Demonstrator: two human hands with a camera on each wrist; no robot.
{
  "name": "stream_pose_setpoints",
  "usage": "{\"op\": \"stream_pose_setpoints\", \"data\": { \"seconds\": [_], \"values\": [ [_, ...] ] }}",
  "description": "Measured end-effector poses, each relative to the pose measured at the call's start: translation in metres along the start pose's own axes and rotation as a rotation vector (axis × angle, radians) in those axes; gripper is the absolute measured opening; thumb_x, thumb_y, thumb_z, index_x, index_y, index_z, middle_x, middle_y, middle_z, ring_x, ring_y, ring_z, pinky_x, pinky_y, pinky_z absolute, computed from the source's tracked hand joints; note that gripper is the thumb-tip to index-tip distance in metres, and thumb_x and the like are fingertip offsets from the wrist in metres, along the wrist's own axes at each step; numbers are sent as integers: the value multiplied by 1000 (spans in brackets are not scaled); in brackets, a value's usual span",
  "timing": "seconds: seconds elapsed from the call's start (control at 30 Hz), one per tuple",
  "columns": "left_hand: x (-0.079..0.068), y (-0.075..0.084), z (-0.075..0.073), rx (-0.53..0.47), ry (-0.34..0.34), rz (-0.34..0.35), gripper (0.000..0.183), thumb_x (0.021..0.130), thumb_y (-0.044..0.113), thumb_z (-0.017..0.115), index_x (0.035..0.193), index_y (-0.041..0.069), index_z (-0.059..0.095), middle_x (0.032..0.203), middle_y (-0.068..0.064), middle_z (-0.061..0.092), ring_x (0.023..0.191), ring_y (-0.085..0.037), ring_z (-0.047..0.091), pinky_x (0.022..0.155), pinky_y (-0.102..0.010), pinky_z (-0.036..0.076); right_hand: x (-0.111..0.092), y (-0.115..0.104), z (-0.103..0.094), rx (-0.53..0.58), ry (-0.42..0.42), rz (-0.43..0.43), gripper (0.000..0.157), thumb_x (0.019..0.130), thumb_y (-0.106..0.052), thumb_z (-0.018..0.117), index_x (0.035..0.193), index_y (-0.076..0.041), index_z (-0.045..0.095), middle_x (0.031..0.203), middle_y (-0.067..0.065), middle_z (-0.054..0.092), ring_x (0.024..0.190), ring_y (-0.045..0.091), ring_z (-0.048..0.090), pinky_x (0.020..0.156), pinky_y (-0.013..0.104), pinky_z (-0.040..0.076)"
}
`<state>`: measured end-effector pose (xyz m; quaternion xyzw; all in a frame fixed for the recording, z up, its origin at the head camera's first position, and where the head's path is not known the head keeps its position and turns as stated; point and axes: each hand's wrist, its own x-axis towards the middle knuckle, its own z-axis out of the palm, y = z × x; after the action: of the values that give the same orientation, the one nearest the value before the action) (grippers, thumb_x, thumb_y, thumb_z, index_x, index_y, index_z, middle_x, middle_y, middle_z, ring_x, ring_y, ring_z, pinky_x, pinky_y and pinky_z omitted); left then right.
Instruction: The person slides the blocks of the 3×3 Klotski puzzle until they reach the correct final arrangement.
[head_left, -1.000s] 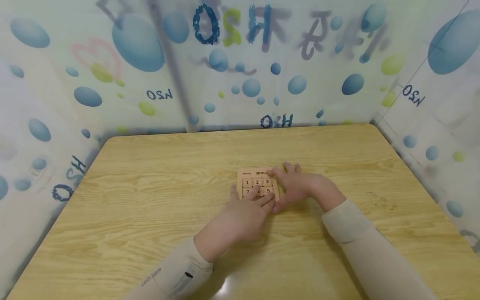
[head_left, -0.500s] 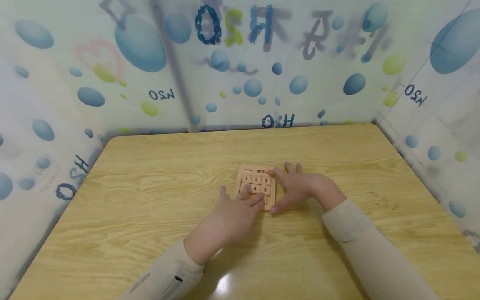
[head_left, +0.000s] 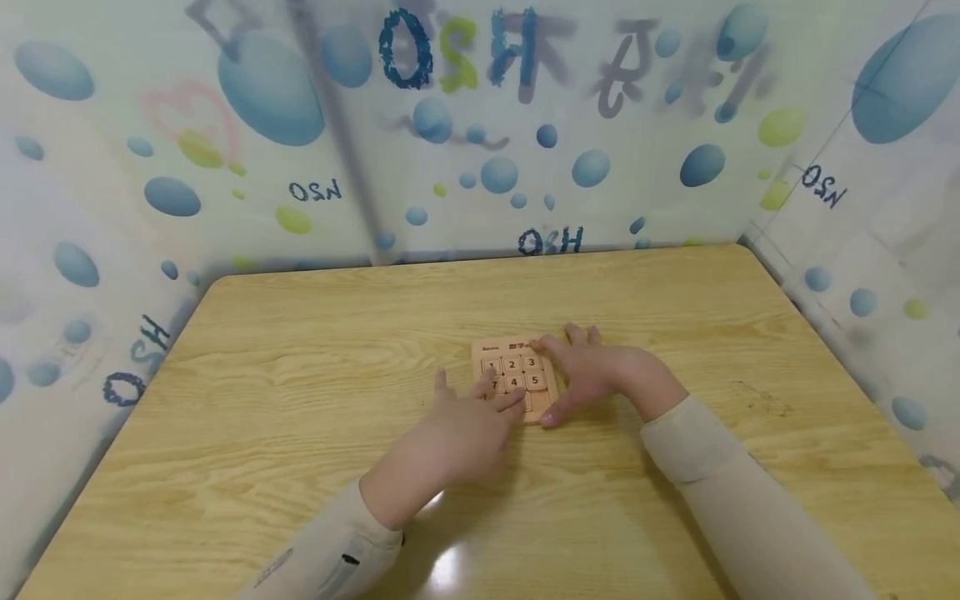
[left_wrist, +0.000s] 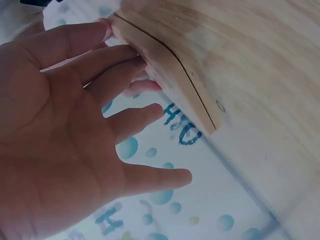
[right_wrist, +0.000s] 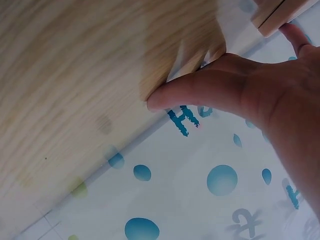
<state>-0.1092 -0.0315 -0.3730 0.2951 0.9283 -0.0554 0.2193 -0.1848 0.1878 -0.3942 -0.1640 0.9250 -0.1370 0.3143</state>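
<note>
A wooden number slide puzzle lies on the table, its tiles 1, 2, 3 in the top row and 7, 4, 5 beneath. Fingers hide most of the bottom row; a bare slot shows at its right end. My left hand reaches over the lower left with spread fingers, their tips on or just above the tiles. Holding the right side, my right hand has its thumb at the lower corner and a finger at the top edge. The left wrist view shows the board's edge beside my fingertips.
The wooden table has a light grain and a glare spot near the front. Behind it and at both sides stand walls covered with blue and green bubble prints and lettering.
My left hand has shifted left across the tiles, uncovering the 4. The board moved slightly away and came back. My right hand stays at the board's right side.
</note>
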Motion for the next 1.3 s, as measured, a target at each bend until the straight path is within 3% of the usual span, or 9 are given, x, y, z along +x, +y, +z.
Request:
{"op": "stream_pose_setpoints", "data": {
  "seconds": [0.2,0.4,0.57,0.97,1.17,1.3],
  "values": [
    [-10,-5,0,30,17,-32,56,110,31,52,165,29,42,176,14,29,168,-27,17,121,-85,18,1,-1,-2,-13,3,0,124,79,-68,84,172,-25,15,175,34,-8,154,71,-8,116,90,10],
    [6,6,-4,26,50,-1,59,108,27,54,166,30,40,176,14,27,169,-27,14,122,-85,15,1,2,-1,1,6,-7,122,80,-69,83,172,-24,17,176,34,-7,154,72,-8,115,91,11],
    [20,17,-6,79,36,-11,62,107,31,58,166,28,39,178,11,24,169,-28,13,123,-84,14,-1,4,1,21,0,-2,120,80,-69,83,171,-24,19,176,33,-8,154,71,-10,115,91,11],
    [4,23,-11,22,-7,-8,71,99,39,68,165,32,42,176,15,28,169,-27,12,124,-83,14,-6,0,-4,24,10,-16,118,82,-64,84,171,-23,19,174,36,-8,154,72,-9,115,91,11],
    [14,20,-9,39,22,-42,81,94,44,76,165,28,41,177,12,27,169,-29,14,123,-84,13,-4,-3,-4,26,-1,-14,118,82,-63,85,171,-23,19,175,35,-8,154,72,-10,115,91,10],
    [21,16,-10,38,14,-73,76,97,42,72,165,29,41,177,13,27,169,-29,13,124,-83,12,-2,-4,-2,22,-1,-24,118,82,-63,85,171,-23,19,175,35,-8,153,73,-10,115,91,10]
  ]
}}
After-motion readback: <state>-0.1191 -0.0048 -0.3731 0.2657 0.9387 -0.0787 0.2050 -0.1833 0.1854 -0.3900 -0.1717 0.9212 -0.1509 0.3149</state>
